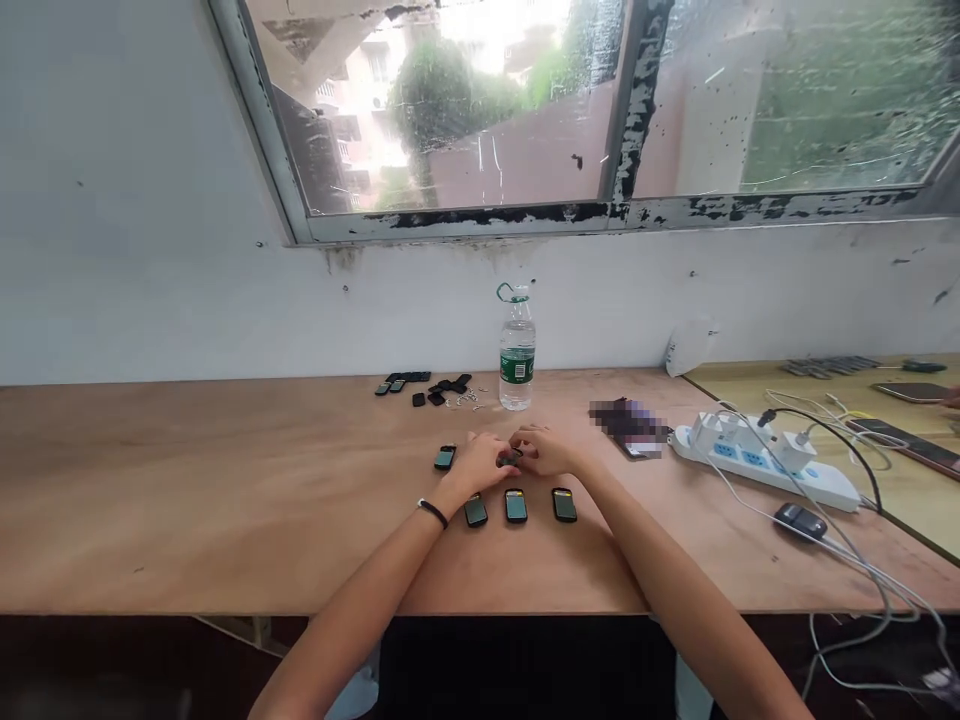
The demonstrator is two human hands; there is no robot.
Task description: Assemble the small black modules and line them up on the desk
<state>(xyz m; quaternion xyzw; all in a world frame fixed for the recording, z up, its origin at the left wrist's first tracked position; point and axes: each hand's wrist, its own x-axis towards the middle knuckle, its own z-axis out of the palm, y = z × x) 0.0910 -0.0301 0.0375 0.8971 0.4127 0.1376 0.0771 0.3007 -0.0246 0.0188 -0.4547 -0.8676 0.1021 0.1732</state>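
Observation:
Both of my hands meet above the middle of the wooden table, fingers bent around a small dark device (508, 458) that they largely cover. My left hand (480, 462), with a black band on its wrist, grips it from the left. From the other side my right hand (546, 452) pinches it. Three small black devices with grey screens lie in a row nearer to me: a left one (475, 511), a middle one (516, 506) and a right one (565, 505). Another such device (445, 458) rests just left of my left hand.
A water bottle (517, 365) stands by the wall. Left of it are black pieces (450, 385), small metal bits (466, 398) and more screened devices (390, 387). To the right lie a partly blurred phone (637, 440), a white power strip (765, 465), cables and a black mouse-like object (800, 521).

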